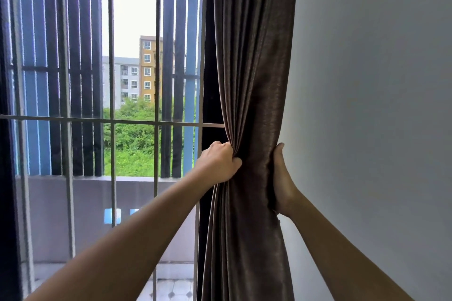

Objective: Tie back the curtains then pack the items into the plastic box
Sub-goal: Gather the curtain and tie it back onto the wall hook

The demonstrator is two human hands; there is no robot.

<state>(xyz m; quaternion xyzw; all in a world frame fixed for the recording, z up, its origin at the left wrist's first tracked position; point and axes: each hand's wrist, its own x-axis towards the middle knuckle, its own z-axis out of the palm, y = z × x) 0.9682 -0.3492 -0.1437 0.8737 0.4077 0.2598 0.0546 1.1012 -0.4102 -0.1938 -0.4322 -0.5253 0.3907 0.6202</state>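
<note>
A dark brown curtain hangs gathered in folds between the window and the wall on the right. My left hand grips the bunched left edge of the curtain at about mid height. My right hand reaches behind the curtain's right edge, next to the wall, with its fingers hidden by the cloth and the thumb showing. Both hands squeeze the fabric together between them. No tie-back and no plastic box are in view.
A window with a grey metal grille fills the left side, with a balcony wall and buildings outside. A plain grey wall stands on the right, close to the curtain.
</note>
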